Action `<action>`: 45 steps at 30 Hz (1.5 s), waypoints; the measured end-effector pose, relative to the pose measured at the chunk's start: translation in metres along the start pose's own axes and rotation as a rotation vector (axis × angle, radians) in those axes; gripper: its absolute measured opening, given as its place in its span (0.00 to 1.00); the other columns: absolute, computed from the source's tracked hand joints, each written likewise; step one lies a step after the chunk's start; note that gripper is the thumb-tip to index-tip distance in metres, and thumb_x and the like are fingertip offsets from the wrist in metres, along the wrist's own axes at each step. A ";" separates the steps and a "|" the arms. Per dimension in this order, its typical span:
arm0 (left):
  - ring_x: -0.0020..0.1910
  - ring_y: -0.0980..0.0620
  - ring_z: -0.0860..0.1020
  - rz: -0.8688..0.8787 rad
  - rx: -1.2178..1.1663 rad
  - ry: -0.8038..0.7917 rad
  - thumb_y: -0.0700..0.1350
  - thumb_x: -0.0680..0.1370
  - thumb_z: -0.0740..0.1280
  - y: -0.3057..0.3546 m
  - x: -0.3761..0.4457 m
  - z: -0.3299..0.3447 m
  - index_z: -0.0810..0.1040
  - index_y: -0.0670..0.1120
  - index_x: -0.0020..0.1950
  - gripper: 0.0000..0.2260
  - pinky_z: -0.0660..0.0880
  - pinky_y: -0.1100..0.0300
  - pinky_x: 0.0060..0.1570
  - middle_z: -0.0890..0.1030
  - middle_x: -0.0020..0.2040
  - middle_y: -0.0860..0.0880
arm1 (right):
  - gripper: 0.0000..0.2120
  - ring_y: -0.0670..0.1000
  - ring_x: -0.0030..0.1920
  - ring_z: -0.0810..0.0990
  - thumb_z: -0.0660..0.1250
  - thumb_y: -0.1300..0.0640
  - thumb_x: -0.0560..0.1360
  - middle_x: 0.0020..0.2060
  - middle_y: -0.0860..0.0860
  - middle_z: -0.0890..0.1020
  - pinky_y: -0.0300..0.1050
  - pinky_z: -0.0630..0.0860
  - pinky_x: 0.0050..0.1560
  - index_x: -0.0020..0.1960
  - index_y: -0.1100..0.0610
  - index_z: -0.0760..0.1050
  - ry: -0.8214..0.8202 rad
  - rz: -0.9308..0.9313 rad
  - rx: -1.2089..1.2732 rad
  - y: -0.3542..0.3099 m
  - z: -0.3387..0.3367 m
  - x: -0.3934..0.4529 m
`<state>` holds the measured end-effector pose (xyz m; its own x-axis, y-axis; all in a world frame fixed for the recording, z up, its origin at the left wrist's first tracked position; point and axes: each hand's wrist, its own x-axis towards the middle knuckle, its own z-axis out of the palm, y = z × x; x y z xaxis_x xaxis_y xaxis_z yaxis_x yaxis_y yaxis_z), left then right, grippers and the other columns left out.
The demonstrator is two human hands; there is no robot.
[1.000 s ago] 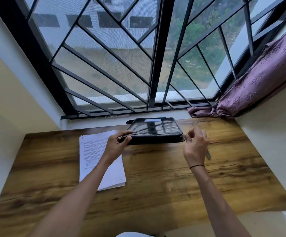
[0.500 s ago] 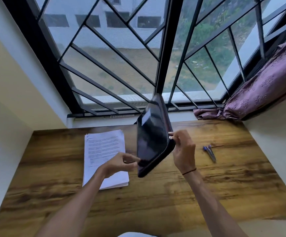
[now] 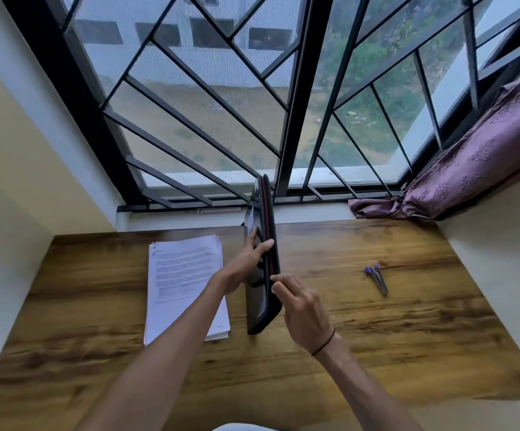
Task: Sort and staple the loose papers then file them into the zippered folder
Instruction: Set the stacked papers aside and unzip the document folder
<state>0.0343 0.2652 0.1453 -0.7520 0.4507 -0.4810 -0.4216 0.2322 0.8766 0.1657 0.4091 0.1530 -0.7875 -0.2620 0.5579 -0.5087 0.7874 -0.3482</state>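
Left hand grips the black folder by its side, thumb over the edge. Right hand pinches at its zipper edge. Folder stands on edge on the table, papers just left, stapler well right.

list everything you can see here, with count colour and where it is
zippered folder: 1, black with a red line along its edge, held upright on edge above the table's middle
paper stack: 1, white printed sheets, flat on the table left of the folder
stapler: 1, silver with a blue end, on the table to the right
table: 1, brown wood grain, under the window
window grille: 1, black bars, behind the table
curtain: 1, purple, bunched on the sill at right
left hand: 1, grips the folder's left face
right hand: 1, black wristband, pinches at the folder's near edge
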 end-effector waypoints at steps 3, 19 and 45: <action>0.78 0.43 0.63 -0.003 0.026 -0.037 0.75 0.73 0.61 -0.005 0.002 -0.001 0.45 0.73 0.79 0.39 0.65 0.33 0.72 0.57 0.83 0.53 | 0.16 0.57 0.47 0.80 0.51 0.62 0.86 0.50 0.56 0.80 0.48 0.77 0.37 0.48 0.62 0.76 0.016 -0.002 -0.028 -0.004 0.001 0.001; 0.81 0.48 0.58 -0.057 0.082 -0.155 0.76 0.75 0.60 -0.015 -0.017 -0.003 0.45 0.65 0.82 0.41 0.61 0.32 0.75 0.54 0.84 0.53 | 0.14 0.53 0.36 0.73 0.67 0.70 0.76 0.39 0.50 0.74 0.59 0.75 0.34 0.40 0.54 0.69 0.084 0.550 0.054 0.082 0.038 0.136; 0.50 0.51 0.79 0.105 0.244 0.293 0.50 0.82 0.65 0.036 0.043 -0.012 0.62 0.52 0.74 0.22 0.75 0.56 0.44 0.78 0.48 0.52 | 0.12 0.53 0.37 0.77 0.69 0.66 0.77 0.40 0.47 0.75 0.58 0.77 0.35 0.42 0.54 0.69 -0.080 0.456 0.038 0.097 0.061 0.187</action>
<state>-0.0198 0.2824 0.1556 -0.9122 0.2262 -0.3418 -0.2284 0.4118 0.8822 -0.0520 0.4027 0.1772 -0.9575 0.0629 0.2814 -0.1151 0.8114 -0.5730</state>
